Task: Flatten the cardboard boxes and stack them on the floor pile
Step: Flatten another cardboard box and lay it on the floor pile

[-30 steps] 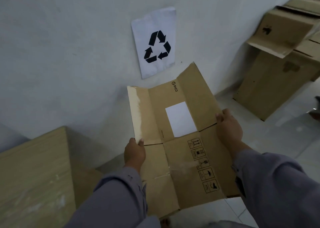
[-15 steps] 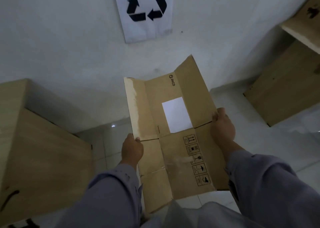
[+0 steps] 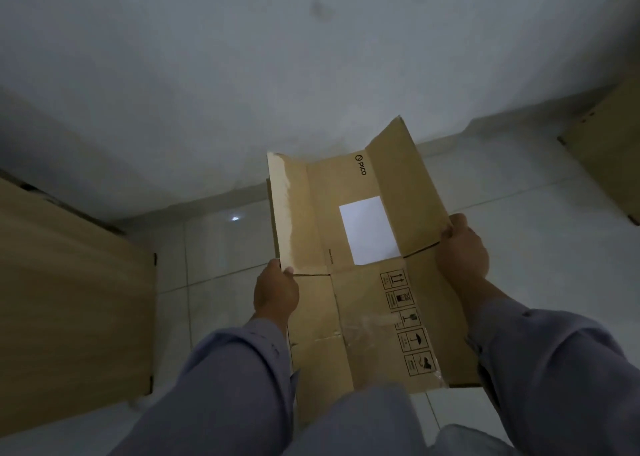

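A flattened brown cardboard box (image 3: 363, 282) with a white label, a PICO logo and a column of handling symbols hangs above the tiled floor in front of me. My left hand (image 3: 275, 291) grips its left edge at the fold between flap and panel. On the opposite edge my right hand (image 3: 462, 253) grips it at the same height, fingers curled over the rim. The box's far flaps point toward the wall, and its near end is hidden behind my sleeves.
A large flat cardboard piece (image 3: 69, 300) lies on the floor at the left. Another cardboard box (image 3: 606, 165) stands at the right edge against the white wall (image 3: 277, 57). Pale floor tiles (image 3: 214, 248) show between them.
My view has tilted down: the recycling sign left the top of the frame and the floor fills more of it. Both hands keep the same grip on the flattened box.
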The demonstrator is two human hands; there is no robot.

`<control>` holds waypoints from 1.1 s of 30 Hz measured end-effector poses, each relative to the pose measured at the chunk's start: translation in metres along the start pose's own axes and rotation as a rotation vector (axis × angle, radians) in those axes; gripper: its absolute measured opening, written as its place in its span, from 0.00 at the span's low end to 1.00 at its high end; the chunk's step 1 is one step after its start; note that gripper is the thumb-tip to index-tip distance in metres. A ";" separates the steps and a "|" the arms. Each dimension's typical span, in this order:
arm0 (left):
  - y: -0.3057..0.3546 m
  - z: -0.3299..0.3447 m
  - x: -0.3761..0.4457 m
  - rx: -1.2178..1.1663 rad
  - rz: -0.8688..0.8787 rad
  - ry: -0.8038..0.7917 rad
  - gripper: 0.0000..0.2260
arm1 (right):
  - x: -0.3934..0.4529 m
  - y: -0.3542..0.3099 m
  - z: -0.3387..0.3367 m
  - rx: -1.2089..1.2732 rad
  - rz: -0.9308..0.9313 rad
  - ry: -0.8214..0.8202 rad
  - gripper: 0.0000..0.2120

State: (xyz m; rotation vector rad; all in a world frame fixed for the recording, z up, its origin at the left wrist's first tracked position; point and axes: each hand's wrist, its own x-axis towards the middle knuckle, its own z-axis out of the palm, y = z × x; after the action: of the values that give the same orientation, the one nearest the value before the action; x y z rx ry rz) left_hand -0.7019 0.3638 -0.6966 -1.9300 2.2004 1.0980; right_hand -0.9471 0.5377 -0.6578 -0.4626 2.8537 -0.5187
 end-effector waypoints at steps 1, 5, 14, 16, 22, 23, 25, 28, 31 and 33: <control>-0.011 0.014 0.009 -0.008 -0.001 0.000 0.15 | 0.006 0.006 0.017 -0.011 0.005 0.002 0.09; -0.059 0.088 0.049 -0.086 0.052 0.020 0.11 | 0.030 0.036 0.099 -0.069 0.036 -0.002 0.08; -0.123 0.220 0.115 -0.258 -0.229 -0.049 0.17 | 0.049 0.099 0.243 -0.060 0.118 -0.066 0.19; -0.135 0.232 0.113 -0.102 -0.251 -0.106 0.20 | 0.034 0.118 0.254 -0.108 0.251 -0.117 0.28; -0.140 0.248 0.094 0.026 -0.200 -0.154 0.35 | -0.015 0.174 0.272 0.073 0.808 -0.173 0.41; -0.138 0.249 0.095 0.029 -0.217 -0.154 0.36 | -0.014 0.176 0.272 0.097 0.821 -0.147 0.40; -0.133 0.255 0.098 0.016 -0.198 -0.167 0.34 | -0.008 0.178 0.270 0.135 0.820 -0.080 0.38; -0.124 0.267 0.096 -0.007 -0.117 -0.195 0.30 | -0.004 0.183 0.268 0.220 0.900 -0.045 0.46; -0.110 0.280 0.091 -0.018 -0.165 -0.195 0.29 | -0.002 0.187 0.266 0.347 0.959 0.022 0.49; -0.106 0.286 0.094 -0.029 -0.210 -0.169 0.28 | 0.005 0.188 0.268 0.398 0.915 0.064 0.48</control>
State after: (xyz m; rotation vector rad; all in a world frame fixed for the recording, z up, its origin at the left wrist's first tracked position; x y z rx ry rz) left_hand -0.7525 0.4276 -1.0058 -1.9454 1.8591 1.2134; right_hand -0.9342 0.6210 -0.9742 0.8862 2.5233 -0.8491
